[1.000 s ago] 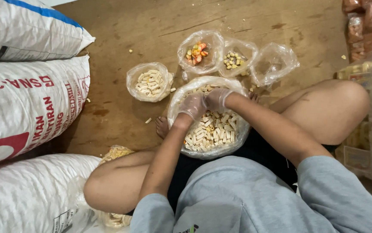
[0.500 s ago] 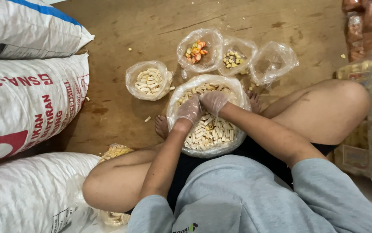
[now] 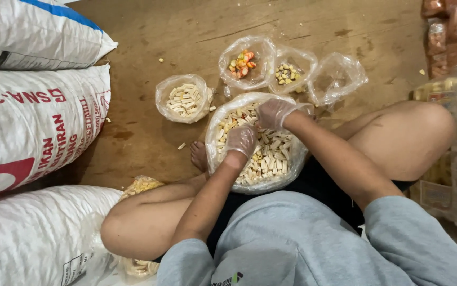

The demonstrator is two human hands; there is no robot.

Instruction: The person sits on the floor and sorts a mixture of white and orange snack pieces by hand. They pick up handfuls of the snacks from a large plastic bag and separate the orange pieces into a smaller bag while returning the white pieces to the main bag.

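Since half a second ago our hands have drawn apart: our right hand (image 3: 274, 113) has slid toward the far rim of the big clear bag (image 3: 215, 130), while our left hand (image 3: 241, 140) has sunk lower onto the pale stick snacks (image 3: 271, 156). Both wear thin gloves, fingers curled loosely over pieces; whether either grips any, we cannot tell. The bag sits on the floor (image 3: 149, 32) between our legs, with 4 smaller bags (image 3: 184, 99) just beyond. Its soft rim could fold under our wrists and spill snacks.
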